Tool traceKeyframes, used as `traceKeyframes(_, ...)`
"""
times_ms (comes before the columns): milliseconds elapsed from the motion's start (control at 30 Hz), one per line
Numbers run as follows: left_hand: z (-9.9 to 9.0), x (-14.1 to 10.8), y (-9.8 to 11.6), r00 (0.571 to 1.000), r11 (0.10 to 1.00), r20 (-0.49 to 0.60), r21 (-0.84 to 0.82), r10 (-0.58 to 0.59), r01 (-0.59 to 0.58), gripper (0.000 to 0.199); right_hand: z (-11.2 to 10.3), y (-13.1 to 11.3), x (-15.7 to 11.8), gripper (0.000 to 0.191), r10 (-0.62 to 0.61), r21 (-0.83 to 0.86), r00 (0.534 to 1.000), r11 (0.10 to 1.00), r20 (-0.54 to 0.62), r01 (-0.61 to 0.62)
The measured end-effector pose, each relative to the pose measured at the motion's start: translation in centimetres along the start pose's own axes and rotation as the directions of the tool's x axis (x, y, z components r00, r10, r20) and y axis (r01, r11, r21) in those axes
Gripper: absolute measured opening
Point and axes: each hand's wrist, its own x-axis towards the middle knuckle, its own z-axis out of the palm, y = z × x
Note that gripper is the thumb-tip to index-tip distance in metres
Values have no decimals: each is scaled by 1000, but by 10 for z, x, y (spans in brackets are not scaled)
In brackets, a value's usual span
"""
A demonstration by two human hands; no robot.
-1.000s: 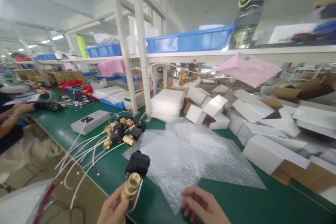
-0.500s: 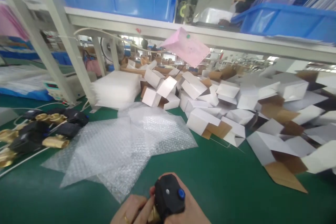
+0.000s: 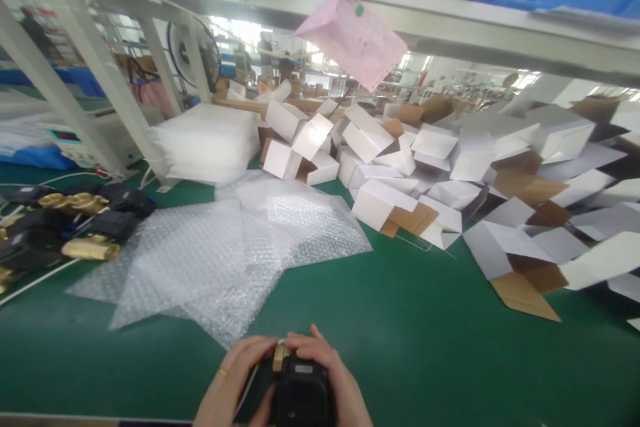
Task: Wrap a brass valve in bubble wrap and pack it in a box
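Near the table's front edge, both hands hold a motorized brass valve point(image 3: 303, 392) with a black actuator housing. My left hand point(image 3: 235, 373), a ring on one finger, closes on its left side by the brass end, and a white cable runs down beside that hand. My right hand point(image 3: 334, 373) wraps over the top and right side of the housing. The valve's lower part is cut off by the frame. Flat sheets of bubble wrap point(image 3: 200, 253) lie just beyond my hands. More valves point(image 3: 93, 248) with brass bodies and black housings are heaped at the left.
A stack of white foam sheets point(image 3: 205, 140) stands behind the bubble wrap. Open white cardboard boxes point(image 3: 385, 203) pile up across the back and right. A metal shelf point(image 3: 450, 30) overhangs them, with a pink paper point(image 3: 355, 37) hanging from it. A shelf post point(image 3: 107, 73) rises at left.
The valve has turned in my hands: its blue button is out of sight and a labelled face shows. My right hand now lies over its top. The view has tilted down.
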Motion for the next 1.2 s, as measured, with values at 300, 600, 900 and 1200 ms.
traceKeyframes(300, -4, -12, 1, 998, 983, 38, -173, -57, 63, 43, 1, -15, -3, 90, -193, -243, 965, 942, 176, 233)
traceKeyframes(600, -5, -14, -2, 995, 976, 39, -192, -96, 102, 36, 5, -1, -7, 88, -133, -305, 977, 935, 168, 180)
traceKeyframes(900, -8, -6, 2, 996, 978, 41, -190, -79, 85, 33, 5, -18, 2, 77, -92, -140, 988, 984, 126, 109)
traceKeyframes(1200, -9, 5, 9, 1000, 992, -24, -124, 16, -18, 29, 2, -26, 8, 50, -39, -41, 995, 998, 93, 43)
